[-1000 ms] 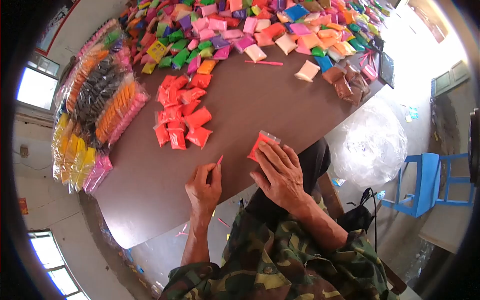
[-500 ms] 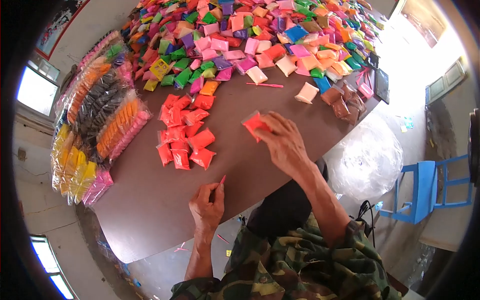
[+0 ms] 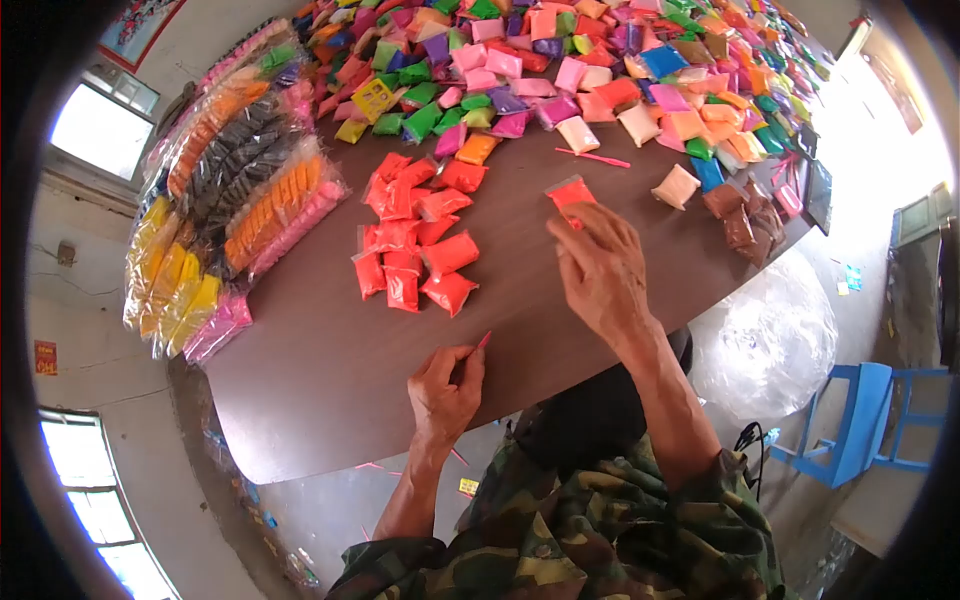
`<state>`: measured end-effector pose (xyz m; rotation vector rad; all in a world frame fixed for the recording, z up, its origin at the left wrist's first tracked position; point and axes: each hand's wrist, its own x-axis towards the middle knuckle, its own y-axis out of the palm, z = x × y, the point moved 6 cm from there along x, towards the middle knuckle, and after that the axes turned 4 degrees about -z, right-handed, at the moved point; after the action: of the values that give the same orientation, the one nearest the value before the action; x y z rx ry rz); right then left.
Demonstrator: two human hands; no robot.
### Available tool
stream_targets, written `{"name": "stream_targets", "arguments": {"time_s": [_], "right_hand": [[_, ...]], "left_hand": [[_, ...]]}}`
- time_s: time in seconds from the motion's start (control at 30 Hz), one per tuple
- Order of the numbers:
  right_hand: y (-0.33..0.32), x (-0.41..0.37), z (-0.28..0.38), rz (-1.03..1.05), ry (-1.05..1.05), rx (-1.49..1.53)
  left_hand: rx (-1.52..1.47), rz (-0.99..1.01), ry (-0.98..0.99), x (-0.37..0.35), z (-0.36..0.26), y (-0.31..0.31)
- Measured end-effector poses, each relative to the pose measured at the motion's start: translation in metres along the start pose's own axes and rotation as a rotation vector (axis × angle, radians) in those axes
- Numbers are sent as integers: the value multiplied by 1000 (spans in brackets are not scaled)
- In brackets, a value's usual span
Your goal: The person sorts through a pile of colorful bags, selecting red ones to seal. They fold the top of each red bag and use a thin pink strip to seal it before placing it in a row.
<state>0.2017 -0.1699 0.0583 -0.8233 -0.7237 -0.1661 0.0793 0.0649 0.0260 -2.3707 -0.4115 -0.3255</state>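
My right hand (image 3: 606, 268) has its fingers closed at the near end of a small red clay-like packet (image 3: 570, 190) in clear wrap, over the middle of the brown table. My left hand (image 3: 446, 392) is pinched round a thin pink plastic stick (image 3: 485, 340), whose tip pokes up past thumb and forefinger near the table's front edge. The rest of the stick is hidden in the fingers. Between the hands and the bulk bags, a group of several red packets (image 3: 402, 265) lies loosely bunched, with an orange packet (image 3: 477, 149) at its far end.
A large heap of coloured packets (image 3: 520, 75) covers the table's far side. Bagged bundles (image 3: 240, 160) line the left. Another pink stick (image 3: 593, 157) lies before the heap, with brown packets (image 3: 745, 225) at the right edge. Beyond the table (image 3: 300, 400) are a clear plastic bag (image 3: 770, 340) and blue chair (image 3: 850, 425).
The camera view has shifted, so the table and heap appear further right. My right hand still has the red packet, now turned flatter; my left hand keeps the pink stick.
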Motion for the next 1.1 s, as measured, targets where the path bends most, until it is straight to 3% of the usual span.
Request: {"name": "stream_targets", "arguments": {"time_s": [0.2,0.37,0.67,0.77,0.97,1.1], "right_hand": [[43,-12,54,133,-62,265],[75,-22,71,198,-155,300],[42,-29,67,69,-193,410],[6,-26,73,14,-133,481],[-26,-47,59,282,233,616],[-14,-55,42,414,207,355]], "left_hand": [[-66,-80,-275,0,20,-14],[-153,-121,-350,-2,25,-16],[-323,-189,-453,-2,23,-20],[-333,-168,-431,-1,28,-19],[-374,-140,-411,-2,25,-17],[-299,-108,-404,-1,24,-18]]}}
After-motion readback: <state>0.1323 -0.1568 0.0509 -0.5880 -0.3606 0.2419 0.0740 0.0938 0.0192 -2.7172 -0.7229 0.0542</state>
